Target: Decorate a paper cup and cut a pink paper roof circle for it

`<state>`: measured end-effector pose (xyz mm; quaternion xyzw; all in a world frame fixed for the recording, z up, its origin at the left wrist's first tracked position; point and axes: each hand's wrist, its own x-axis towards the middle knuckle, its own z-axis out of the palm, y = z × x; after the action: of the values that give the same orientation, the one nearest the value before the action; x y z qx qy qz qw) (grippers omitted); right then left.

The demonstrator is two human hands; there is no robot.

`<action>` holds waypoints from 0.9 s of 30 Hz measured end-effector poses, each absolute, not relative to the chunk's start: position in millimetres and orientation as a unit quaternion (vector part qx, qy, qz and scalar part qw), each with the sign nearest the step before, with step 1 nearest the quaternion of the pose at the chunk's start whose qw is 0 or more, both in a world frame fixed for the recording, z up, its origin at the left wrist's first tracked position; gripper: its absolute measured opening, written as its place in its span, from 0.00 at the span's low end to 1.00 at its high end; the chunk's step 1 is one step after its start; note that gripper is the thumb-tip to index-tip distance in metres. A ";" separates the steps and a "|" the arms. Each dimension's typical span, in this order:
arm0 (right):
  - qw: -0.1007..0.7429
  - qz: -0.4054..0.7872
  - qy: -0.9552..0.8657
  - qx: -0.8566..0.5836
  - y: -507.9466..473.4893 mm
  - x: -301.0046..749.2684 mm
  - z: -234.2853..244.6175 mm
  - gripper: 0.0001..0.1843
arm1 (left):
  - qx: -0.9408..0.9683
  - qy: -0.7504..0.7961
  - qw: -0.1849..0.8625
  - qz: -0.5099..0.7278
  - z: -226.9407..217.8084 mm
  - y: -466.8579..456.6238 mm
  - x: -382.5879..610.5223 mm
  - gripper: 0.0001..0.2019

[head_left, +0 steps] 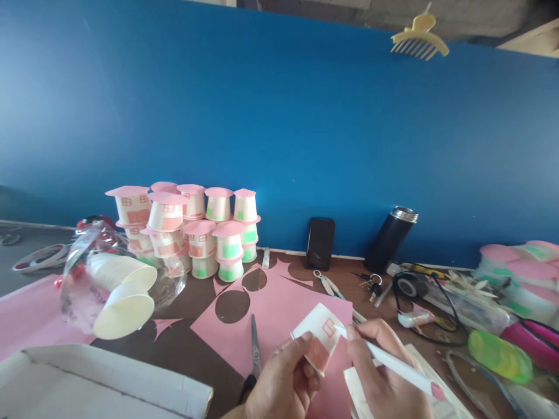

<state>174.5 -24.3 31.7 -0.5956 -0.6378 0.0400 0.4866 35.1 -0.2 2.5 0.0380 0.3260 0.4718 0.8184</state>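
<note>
The paper cup (318, 336) sits tilted above the pink sheet's (283, 302) near part, its drawn window (328, 327) turned up, seemingly for access; the left hand (279, 372) grips it near the rim, probably steadying it, while the right hand (386, 387) pinches a pen (406, 369) at the window. Far left, roofed cups (167, 216) stand stacked, perhaps saving room.

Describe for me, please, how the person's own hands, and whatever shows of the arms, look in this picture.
The bare, ungloved left hand and the bare, ungloved right hand show no rings, bands or markings that I can make out. No sleeves are visible; the lower picture edge cuts off the arms, so anything worn farther up cannot be told.
</note>
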 end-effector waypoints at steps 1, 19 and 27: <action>0.486 0.040 -0.640 -0.594 -24.4 174.5 31.8 0.12 | 0.038 0.329 0.818 0.471 2.9 -0.2 35.2 0.10; 0.488 0.043 -0.652 -0.578 -24.5 172.1 31.2 0.13 | 0.027 0.333 0.812 0.478 2.6 0.5 35.6 0.07; 0.487 0.039 -0.661 -0.570 -25.4 172.6 30.4 0.11 | 0.021 0.329 0.812 0.482 7.2 -0.6 34.2 0.07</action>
<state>172.6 -25.4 30.4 -0.5698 -0.6605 0.0392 0.4874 34.2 -0.6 7.2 0.0210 0.3285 0.4823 0.8118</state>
